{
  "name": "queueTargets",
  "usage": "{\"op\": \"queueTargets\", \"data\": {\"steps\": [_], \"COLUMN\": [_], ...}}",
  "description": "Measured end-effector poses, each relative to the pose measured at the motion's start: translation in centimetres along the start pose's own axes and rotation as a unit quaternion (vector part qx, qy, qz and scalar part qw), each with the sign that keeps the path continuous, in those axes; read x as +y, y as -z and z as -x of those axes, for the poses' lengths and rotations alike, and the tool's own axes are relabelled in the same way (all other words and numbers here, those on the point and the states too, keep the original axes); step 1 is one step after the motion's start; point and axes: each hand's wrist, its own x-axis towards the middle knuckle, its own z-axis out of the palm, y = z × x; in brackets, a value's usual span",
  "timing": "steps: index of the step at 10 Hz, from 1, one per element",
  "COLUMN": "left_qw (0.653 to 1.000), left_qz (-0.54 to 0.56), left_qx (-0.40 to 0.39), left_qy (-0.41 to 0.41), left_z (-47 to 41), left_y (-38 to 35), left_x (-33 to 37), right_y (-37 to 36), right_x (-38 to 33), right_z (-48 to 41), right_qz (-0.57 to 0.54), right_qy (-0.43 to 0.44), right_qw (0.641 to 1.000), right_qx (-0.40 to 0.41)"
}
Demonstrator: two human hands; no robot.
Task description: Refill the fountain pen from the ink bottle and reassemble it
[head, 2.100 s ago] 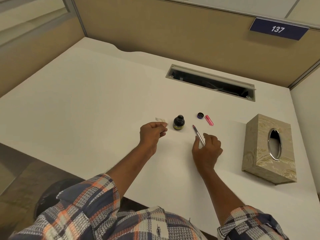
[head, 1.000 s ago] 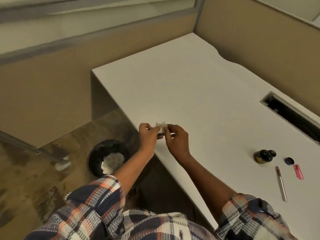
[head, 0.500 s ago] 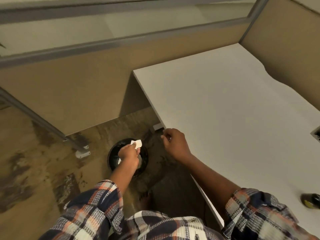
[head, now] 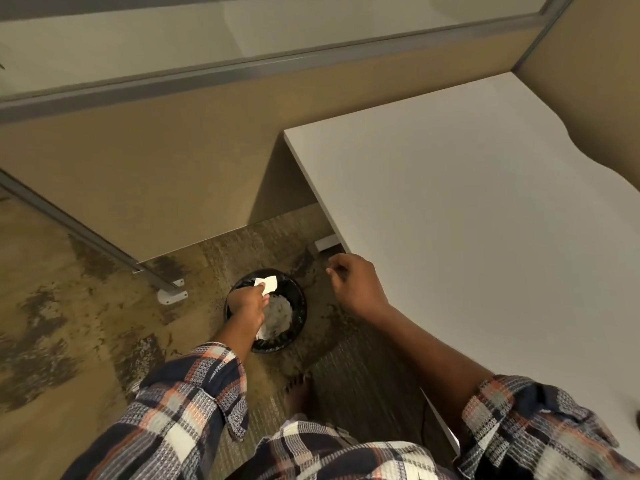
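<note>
Pinching a small crumpled white tissue scrap [head: 266, 284] between its fingertips, the left hand [head: 247, 308] hung over the round black floor bin [head: 298, 315] holding white waste. The right hand [head: 356, 284], fingers loosely curled and seemingly empty, hovered by the white desk [head: 467, 216] edge.

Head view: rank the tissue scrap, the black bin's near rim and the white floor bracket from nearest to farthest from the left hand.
1. Tissue scrap, pinched at the left hand fingertips.
2. Black bin's near rim, just below the wrist.
3. White floor bracket, off to the left.

The desk [head: 467, 220] top lies bare and open; beside it on the floor, a paper-filled bin [head: 298, 306] stands.
</note>
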Motion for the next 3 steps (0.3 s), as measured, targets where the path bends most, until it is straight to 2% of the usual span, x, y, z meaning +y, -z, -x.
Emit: {"op": "queueTargets", "data": {"steps": [2, 3], "left_qw": [1.0, 0.998], "left_qz": [-0.017, -0.026], "left_qx": [0.014, 0.055], "left_qy": [-0.002, -0.012], "left_z": [-1.3, -2.8], "left_y": [-0.6, -0.2], "left_x": [0.1, 0.1], "right_y": [-0.6, -1.2], "right_x": [0.4, 0.6], "right_z": [-1.0, -1.3], "right_qz": [-0.005, -0.007], "right_qy": [-0.015, -0.019], "right_qw": [1.0, 1.0], "right_qx": [-0.003, -0.004]}}
